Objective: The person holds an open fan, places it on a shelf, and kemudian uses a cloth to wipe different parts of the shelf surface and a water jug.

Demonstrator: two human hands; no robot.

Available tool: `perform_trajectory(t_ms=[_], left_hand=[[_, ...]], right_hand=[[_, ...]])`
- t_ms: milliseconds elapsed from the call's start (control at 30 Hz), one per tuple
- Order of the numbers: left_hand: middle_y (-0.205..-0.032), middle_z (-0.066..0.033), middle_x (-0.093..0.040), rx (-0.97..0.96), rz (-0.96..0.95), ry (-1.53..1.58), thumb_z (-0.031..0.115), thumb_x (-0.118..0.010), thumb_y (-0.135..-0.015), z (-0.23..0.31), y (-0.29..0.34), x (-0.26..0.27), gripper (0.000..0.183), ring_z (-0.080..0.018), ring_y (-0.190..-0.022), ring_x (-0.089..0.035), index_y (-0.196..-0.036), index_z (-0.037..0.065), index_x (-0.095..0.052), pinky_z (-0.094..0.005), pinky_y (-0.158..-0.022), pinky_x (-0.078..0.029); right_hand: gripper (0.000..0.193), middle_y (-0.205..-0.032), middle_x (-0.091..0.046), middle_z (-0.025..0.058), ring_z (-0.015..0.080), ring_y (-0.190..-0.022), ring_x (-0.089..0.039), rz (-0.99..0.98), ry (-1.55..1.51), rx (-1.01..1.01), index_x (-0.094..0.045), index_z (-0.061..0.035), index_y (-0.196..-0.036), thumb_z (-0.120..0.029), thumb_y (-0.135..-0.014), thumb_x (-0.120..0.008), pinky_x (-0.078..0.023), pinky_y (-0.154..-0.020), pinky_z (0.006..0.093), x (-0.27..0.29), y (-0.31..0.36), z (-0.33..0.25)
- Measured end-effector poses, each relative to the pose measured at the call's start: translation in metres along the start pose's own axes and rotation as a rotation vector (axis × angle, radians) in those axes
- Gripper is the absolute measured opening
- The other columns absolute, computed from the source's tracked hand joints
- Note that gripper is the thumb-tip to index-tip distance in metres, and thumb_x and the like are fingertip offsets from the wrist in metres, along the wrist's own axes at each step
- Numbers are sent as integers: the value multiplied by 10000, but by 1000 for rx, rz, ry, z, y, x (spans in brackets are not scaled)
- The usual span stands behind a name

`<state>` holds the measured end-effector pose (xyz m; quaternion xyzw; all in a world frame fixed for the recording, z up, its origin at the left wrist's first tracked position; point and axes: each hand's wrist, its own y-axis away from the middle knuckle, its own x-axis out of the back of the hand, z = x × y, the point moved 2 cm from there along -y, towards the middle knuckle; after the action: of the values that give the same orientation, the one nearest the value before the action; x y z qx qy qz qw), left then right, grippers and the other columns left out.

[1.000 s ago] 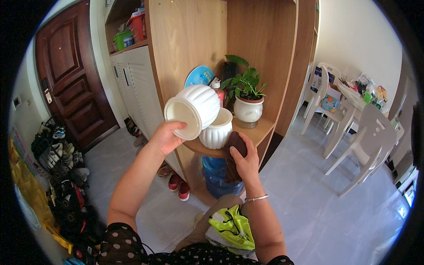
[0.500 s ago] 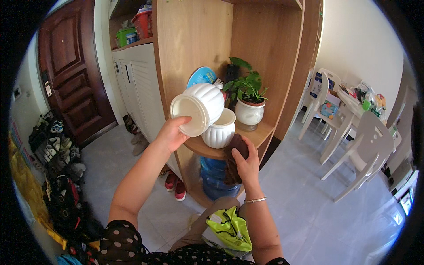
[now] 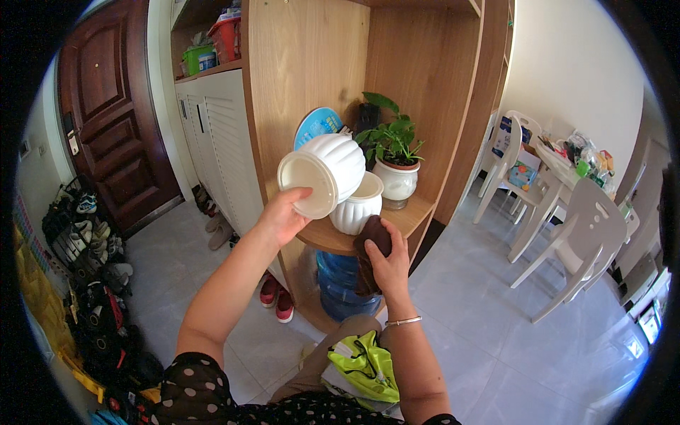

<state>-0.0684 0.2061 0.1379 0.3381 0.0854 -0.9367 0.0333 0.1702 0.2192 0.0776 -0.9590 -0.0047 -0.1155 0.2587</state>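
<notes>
While left grip (image 3: 282, 217) clamps tilted white pot (image 3: 338, 166) by edge, right grip (image 3: 392, 265) clasps brown cloth (image 3: 374, 235).

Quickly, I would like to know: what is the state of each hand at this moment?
Left hand: closed on a white ribbed pot, held tilted.
Right hand: closed on a dark brown cloth.

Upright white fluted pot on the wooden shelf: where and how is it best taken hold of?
The upright white fluted pot is likely best pinched by the right side of its rim, from above: its mouth opens upward, letting a grip straddle the wall. The tilted white fluted pot in the left grip hides the rim's left side in this view.
</notes>
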Motion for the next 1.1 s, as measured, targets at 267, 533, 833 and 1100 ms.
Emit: perform_trajectory(t_ms=[267,533,833,1100], left_hand=[[-1282,-116,-582,-62,-6,-184,99,-587,-897,43,33,28,494,-255,-1188,-578,-1355,-11,-438,-411,-1026,-477],[-1273,-154,-592,163,205,-540,170,-554,-949,50,64,53,473,-252,-1105,-635,-1363,-27,-441,-414,-941,-542],[-1043,-152,-700,447,203,-910,376,-457,-1004,60,18,68,468,-239,-794,-722,-1285,7,-512,-299,-598,-584],[-1027,-193,-686,481,177,-1093,459,-481,-981,69,4,39,558,-217,-730,-724,-1231,-36,-547,-248,-540,-567]], right_hand=[[536,-1226,-570,187,340,-1117,-581,44,16,35,-569,-97,-1313,-192,-807,-719,-465,-978,400,-1,0,2],[528,-1194,-541,237,389,-1082,-575,46,25,72,-552,-94,-1313,-186,-823,-727,-477,-946,429,-5,2,3],[526,-1196,-540,223,375,-1075,-579,38,1,93,-556,-85,-1308,-187,-821,-725,-476,-939,426,-7,1,11],[525,-1202,-537,216,371,-1079,-577,46,-20,83,-550,-83,-1314,-188,-828,-717,-472,-948,422,-2,7,4]])
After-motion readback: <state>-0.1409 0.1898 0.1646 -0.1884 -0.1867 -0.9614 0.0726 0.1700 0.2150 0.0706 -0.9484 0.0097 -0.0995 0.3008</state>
